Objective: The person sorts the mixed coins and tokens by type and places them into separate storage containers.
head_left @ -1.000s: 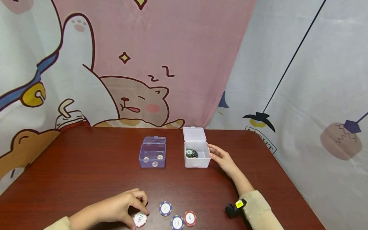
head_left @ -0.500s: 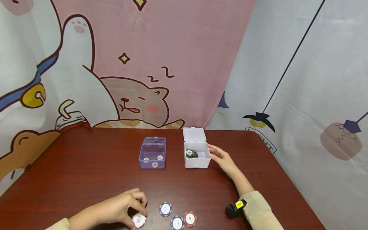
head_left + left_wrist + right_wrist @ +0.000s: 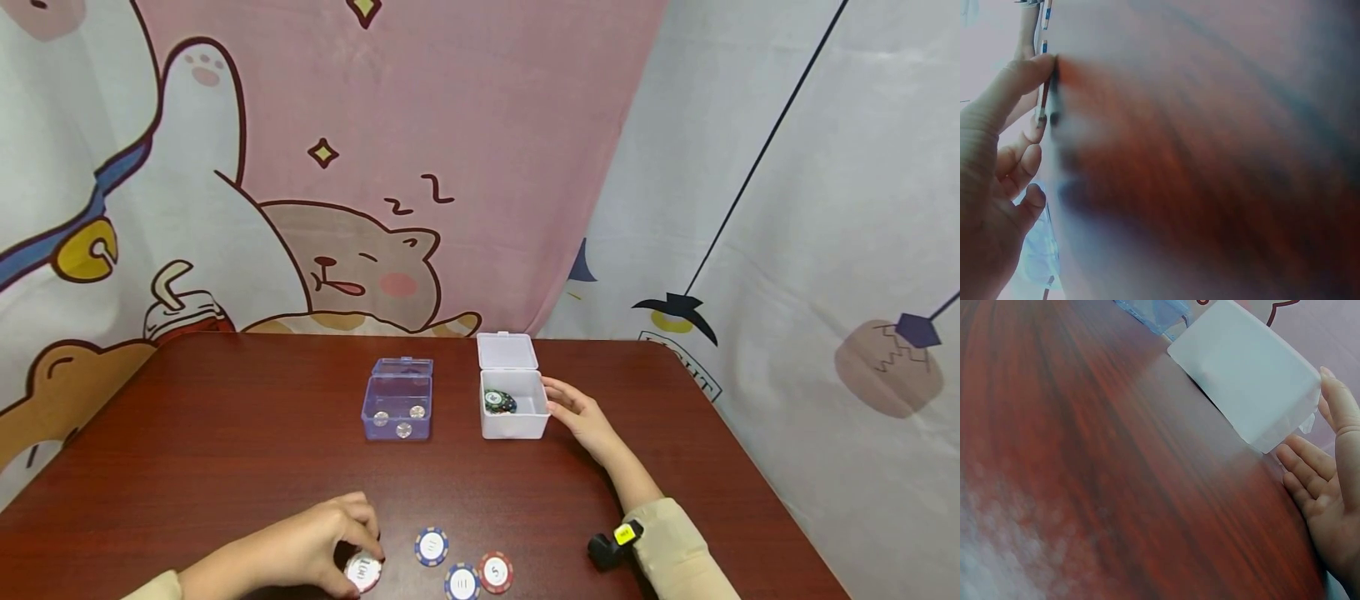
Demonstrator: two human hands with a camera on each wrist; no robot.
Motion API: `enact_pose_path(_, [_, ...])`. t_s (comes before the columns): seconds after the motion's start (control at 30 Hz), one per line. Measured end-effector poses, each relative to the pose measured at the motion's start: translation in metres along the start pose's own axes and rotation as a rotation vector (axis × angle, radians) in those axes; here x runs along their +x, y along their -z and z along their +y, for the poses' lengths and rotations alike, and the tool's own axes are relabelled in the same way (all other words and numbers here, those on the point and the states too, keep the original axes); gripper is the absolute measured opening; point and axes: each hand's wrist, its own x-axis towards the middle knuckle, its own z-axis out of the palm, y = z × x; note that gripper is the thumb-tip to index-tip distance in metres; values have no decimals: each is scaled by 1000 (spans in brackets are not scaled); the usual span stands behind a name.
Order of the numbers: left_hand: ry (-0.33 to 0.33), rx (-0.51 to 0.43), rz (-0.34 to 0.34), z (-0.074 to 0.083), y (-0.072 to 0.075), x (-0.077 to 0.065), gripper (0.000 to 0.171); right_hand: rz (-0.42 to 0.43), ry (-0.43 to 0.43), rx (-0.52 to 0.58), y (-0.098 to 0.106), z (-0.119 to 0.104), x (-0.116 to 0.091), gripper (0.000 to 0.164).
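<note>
At the front of the table my left hand (image 3: 318, 542) pinches a white-faced poker chip (image 3: 363, 572) marked 100 between thumb and fingers, flat at the tabletop. The left wrist view has the chip (image 3: 1042, 100) edge-on between thumb and finger. Beside it lie two blue poker chips (image 3: 431, 547) and a red poker chip (image 3: 496, 572). Further back stands a white box (image 3: 514, 426), lid raised, with several dark green chips (image 3: 499, 401) inside. My right hand (image 3: 583, 419) rests against the box's right side, its fingers loosely extended; in the right wrist view the thumb touches the box's corner.
Left of the white box stands a translucent blue box (image 3: 397, 427) with its lid up and several small clear round pieces inside. A black device with a yellow label (image 3: 625, 533) sits at the right wrist. A patterned cloth (image 3: 480, 167) hangs behind the brown table (image 3: 225, 417).
My left hand and the 100 chip have shifted slightly to the left. The right hand stays at the white box.
</note>
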Motion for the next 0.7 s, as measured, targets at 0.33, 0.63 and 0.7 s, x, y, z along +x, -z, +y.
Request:
enact_pose_path(0.33, [24, 19, 71, -4, -1, 8, 44, -1, -8, -2, 0, -1, -1, 45])
enact_pose_path(0.63, [50, -13, 131, -6, 1, 19, 41, 2, -13, -12, 0, -1, 0, 46])
enact_pose_path(0.7, [41, -14, 150, -8, 2, 22, 41, 5, -11, -21, -1, -2, 0, 46])
